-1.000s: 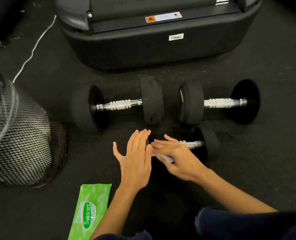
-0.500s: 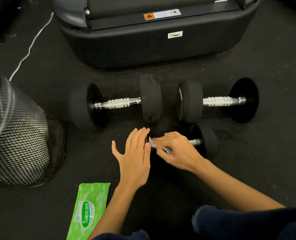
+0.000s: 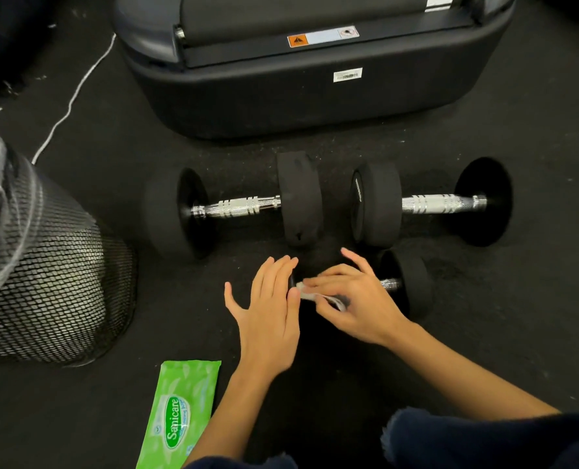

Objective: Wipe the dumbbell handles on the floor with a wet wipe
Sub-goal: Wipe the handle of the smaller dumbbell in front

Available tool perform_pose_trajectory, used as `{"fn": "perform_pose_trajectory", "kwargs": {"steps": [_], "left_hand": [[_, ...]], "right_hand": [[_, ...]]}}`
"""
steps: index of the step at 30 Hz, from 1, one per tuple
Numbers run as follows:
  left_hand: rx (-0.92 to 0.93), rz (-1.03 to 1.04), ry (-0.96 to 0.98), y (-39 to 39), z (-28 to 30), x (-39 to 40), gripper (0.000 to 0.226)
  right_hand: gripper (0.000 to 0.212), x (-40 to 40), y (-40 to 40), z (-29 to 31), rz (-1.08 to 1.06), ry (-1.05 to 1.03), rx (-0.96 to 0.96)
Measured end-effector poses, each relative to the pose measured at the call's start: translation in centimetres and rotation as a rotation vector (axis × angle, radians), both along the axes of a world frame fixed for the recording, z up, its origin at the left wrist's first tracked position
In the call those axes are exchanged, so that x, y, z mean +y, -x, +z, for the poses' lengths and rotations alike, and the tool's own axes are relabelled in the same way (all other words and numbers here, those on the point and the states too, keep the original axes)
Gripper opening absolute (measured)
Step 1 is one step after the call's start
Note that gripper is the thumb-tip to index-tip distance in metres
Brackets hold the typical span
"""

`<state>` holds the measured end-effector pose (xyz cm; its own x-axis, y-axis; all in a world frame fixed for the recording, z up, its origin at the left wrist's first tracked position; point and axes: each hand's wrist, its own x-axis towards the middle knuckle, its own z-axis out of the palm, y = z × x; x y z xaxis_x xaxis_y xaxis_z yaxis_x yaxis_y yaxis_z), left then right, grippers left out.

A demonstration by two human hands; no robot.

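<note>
Right hand: right hand (image 3: 355, 299) has its fingers curled over a crumpled white wipe (image 3: 318, 297), pressing it onto the handle of the small dumbbell (image 3: 404, 282); the forefinger sticks up free.
Left hand: left hand (image 3: 269, 309) lies flat with fingers straight and together, holding nothing, its fingertips against the near-left end of the small dumbbell, seemingly to steady it.
Small dumbbell: on the floor (image 3: 501, 333) right in front of the person; its right head and a short bit of chrome handle show past the right hand, the rest is hidden under both hands.
Wipe: between the two hands, bunched under the right fingers and touching the handle; how far it wraps round the bar I cannot tell.
Left dumbbell: left dumbbell (image 3: 235, 207) sits just beyond the hands, chrome handle bare, nothing touching it.
Right dumbbell: right dumbbell (image 3: 433, 203) lies end to end with it, also apart from the hands.
Step in hand: rubbing the small dumbbell's handle, I judge; the two big handles look not yet attended to, so the task seems early.
Next move: needs the wipe drawn along and round the bar to reach the chrome by the right head, with the left hand stopping any roll, then a reach forward to a big handle.
Also here: green wipe pack (image 3: 179, 414) near the left forearm, mesh bin (image 3: 48, 272) at far left, dark machine base (image 3: 315, 96) behind the dumbbells.
</note>
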<state>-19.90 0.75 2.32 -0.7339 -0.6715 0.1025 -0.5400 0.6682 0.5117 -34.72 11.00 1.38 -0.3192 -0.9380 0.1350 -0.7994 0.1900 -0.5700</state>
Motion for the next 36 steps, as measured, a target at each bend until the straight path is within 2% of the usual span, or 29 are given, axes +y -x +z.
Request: {"fn": "perform_pose_trajectory", "kwargs": {"steps": [3, 5, 9, 12, 17, 22, 28, 33, 36], "left_hand": [[-0.002, 0.004, 0.009, -0.1, -0.1, 0.1, 0.047], [-0.003, 0.002, 0.011, -0.1, -0.1, 0.1, 0.047], [-0.006, -0.013, 0.010, -0.3, 0.0, 0.1, 0.047], [-0.001, -0.005, 0.010, -0.1, -0.1, 0.0, 0.047], [-0.001, -0.007, 0.006, 0.0, -0.2, -0.3, 0.046], [-0.011, 0.002, 0.036, 0.0, -0.2, 0.0, 0.047], [-0.026, -0.012, 0.040, -0.2, -0.2, -0.1, 0.048], [-0.054, -0.008, 0.070, 0.0, -0.1, 0.0, 0.049], [-0.059, -0.015, 0.064, 0.1, 0.3, -0.2, 0.049]], "right_hand": [[0.028, -1.1, -0.8, 0.6, 0.000, -0.056, 0.075], [0.030, -1.4, -1.2, 0.7, 0.053, -0.075, 0.044], [0.035, 0.7, -1.0, -0.1, 0.034, 0.029, -0.005], [0.037, 0.9, -1.3, -0.2, -0.005, 0.018, 0.080], [0.041, 1.4, -2.4, -1.1, 0.078, 0.014, 0.125], [0.039, 2.3, -1.8, -1.1, 0.056, 0.058, 0.235], [0.035, 2.4, -1.8, -0.7, 0.141, 0.032, 0.185], [0.024, 3.4, -3.0, 1.4, 0.028, 0.089, 0.072], [0.022, 4.6, -5.4, 2.6, -0.046, 0.038, -0.051]]}}
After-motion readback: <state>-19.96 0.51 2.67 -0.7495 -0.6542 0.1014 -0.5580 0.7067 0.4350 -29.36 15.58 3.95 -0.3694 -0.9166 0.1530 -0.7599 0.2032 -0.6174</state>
